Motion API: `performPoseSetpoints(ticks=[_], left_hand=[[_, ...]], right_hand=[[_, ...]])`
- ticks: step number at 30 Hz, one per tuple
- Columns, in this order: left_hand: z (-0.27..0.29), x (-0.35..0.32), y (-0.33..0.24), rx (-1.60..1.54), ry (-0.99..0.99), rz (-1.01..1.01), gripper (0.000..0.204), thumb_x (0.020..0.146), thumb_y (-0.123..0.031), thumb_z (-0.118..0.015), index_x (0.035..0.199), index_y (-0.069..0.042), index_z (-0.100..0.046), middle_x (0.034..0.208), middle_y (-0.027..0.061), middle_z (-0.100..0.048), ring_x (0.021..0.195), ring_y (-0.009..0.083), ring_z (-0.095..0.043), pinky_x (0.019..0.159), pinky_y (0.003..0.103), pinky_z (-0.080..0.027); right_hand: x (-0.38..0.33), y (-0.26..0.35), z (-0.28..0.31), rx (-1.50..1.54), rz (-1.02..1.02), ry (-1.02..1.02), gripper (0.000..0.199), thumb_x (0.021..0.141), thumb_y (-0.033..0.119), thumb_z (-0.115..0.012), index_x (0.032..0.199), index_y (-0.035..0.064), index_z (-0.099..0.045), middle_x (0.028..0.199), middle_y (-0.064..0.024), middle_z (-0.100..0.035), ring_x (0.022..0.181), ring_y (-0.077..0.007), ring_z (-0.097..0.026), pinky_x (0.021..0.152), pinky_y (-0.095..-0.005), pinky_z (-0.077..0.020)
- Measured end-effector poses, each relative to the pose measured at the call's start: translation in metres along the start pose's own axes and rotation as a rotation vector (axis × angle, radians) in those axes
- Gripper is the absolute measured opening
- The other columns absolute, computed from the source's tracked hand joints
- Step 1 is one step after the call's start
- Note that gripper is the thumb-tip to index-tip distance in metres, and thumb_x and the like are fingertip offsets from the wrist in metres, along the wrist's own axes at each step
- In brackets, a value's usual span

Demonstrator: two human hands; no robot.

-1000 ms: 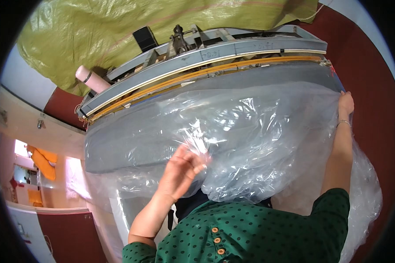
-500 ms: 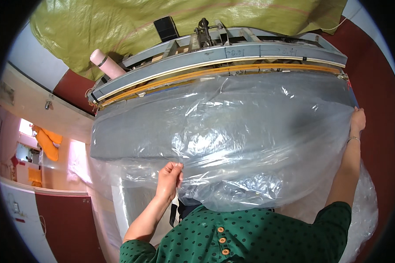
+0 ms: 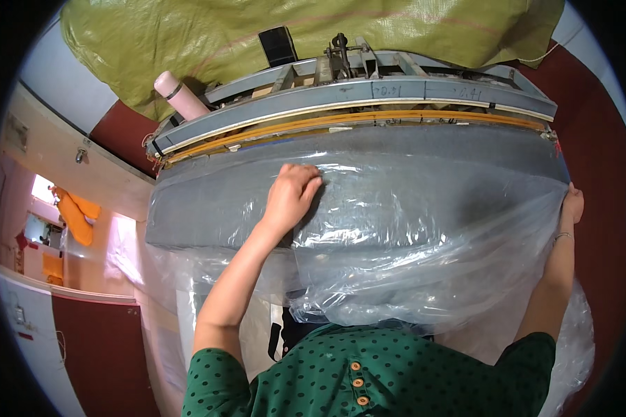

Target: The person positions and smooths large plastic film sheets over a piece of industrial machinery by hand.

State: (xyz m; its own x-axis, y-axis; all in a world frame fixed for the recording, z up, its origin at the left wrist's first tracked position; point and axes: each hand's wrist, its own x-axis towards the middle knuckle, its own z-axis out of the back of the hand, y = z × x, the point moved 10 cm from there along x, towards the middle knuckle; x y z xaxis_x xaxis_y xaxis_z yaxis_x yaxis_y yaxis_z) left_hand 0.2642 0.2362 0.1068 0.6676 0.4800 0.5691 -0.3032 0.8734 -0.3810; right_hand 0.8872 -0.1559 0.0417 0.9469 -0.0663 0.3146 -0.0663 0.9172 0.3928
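Note:
A clear plastic sheet (image 3: 389, 208) lies over a grey padded work surface (image 3: 466, 142) and hangs off its near edge in loose folds. My left hand (image 3: 292, 198) is over the middle of the surface, its fingers curled down and closed on the sheet; the fingertips are partly hidden. At the right end of the surface, my right hand (image 3: 573, 203) grips the sheet's side edge, pulling a fan of creases toward it.
Behind the surface stands a grey metal frame (image 3: 257, 115) with orange strips (image 3: 368, 117) along its front. A pink bottle (image 3: 181, 96) and a dark phone (image 3: 277, 46) rest there. Yellow-green woven sheeting (image 3: 368, 24) lies beyond. More plastic hangs at the lower right.
My left hand has moved from the near edge to the middle of the surface. The sheet's far part has slid nearer, baring more grey surface. My right hand stays at the right end.

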Motion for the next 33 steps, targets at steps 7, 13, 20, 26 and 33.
performPoseSetpoints(ticks=[7,13,20,26,33], left_hand=[[-0.013,0.01,0.076,0.136,-0.12,0.406,0.013,0.07,-0.015,-0.064,0.074,-0.003,-0.061,0.07,0.0086,-0.055,0.072,0.0278,-0.051,0.065,0.038,-0.041],[0.037,0.013,0.087,-0.16,-0.474,0.288,0.008,0.078,-0.011,-0.052,0.074,-0.004,-0.053,0.069,0.0049,-0.051,0.065,0.0211,-0.049,0.061,0.032,-0.041],[0.075,-0.039,0.223,-0.442,-0.762,0.787,0.015,0.083,-0.016,-0.046,0.073,-0.005,-0.048,0.061,0.0014,-0.046,0.054,0.0097,-0.039,0.052,0.023,-0.035],[0.11,-0.066,0.297,-0.097,-0.803,0.77,0.018,0.081,-0.017,-0.053,0.072,-0.001,-0.05,0.062,0.003,-0.05,0.057,0.0118,-0.041,0.057,0.025,-0.038],[0.102,-0.048,0.272,-0.045,-0.813,0.817,0.02,0.077,-0.02,-0.06,0.075,-0.003,-0.05,0.066,0.0013,-0.05,0.058,0.0095,-0.042,0.057,0.022,-0.038]], right_hand=[[0.048,-0.076,0.012,0.962,0.066,-0.067,0.038,0.075,0.039,-0.064,0.077,0.0008,-0.061,0.075,-0.0037,-0.059,0.07,-0.0114,-0.051,0.067,-0.0254,-0.0414],[0.031,-0.022,0.061,0.933,0.036,-0.157,0.036,0.078,0.038,-0.061,0.077,0.002,-0.061,0.075,-0.0017,-0.059,0.068,-0.0105,-0.051,0.065,-0.0248,-0.0414],[-0.062,0.157,0.001,0.701,0.409,-0.138,0.032,0.082,0.033,-0.055,0.078,0.0015,-0.059,0.078,-0.0123,-0.06,0.076,-0.021,-0.056,0.071,-0.033,-0.0425],[-0.096,0.23,-0.063,1.001,0.331,0.042,0.029,0.077,0.03,-0.062,0.075,0.0017,-0.057,0.067,-0.0081,-0.059,0.062,-0.014,-0.053,0.063,-0.0276,-0.0429],[-0.084,0.211,-0.066,0.807,0.182,-0.102,0.017,0.074,0.019,-0.061,0.071,0.0024,-0.056,0.064,-0.0056,-0.058,0.061,-0.0182,-0.057,0.062,-0.0289,-0.0447]])
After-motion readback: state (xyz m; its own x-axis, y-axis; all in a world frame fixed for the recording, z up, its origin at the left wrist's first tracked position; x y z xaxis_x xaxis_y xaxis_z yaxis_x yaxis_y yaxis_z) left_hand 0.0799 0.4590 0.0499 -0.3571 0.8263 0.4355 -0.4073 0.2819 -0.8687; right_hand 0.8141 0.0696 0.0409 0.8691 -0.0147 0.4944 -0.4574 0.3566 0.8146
